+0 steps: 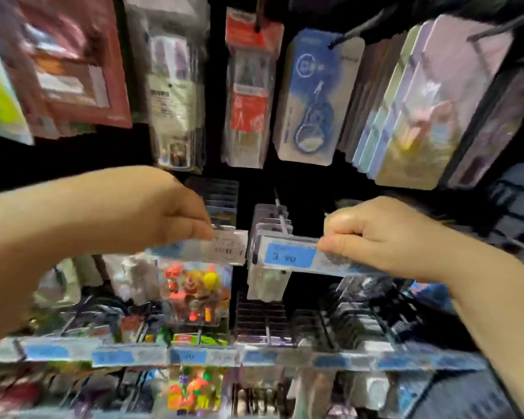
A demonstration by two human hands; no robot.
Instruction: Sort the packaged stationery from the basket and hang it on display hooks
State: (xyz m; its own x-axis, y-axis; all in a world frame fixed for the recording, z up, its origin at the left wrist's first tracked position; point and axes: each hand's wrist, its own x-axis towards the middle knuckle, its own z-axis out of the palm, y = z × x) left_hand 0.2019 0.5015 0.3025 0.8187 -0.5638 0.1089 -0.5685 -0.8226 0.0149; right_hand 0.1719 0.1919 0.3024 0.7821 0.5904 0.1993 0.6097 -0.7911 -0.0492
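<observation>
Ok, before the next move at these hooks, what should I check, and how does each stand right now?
1. Right hand pinches blue price tag: ok.
2. Left hand pinches barcode tag: ok.
3. Centre hook visible above the blue tag: ok.
4. Room left on that hook: cannot tell, blurred.
5. A hand free for hanging: not ok, both hold tags.

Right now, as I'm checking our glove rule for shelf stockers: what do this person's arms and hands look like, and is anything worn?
The left hand and right hand are ungloved. The left arm and right arm are bare to the frame's edge, with no sleeves. No ring, watch or bracelet shows, though blur could hide small marks.
</observation>
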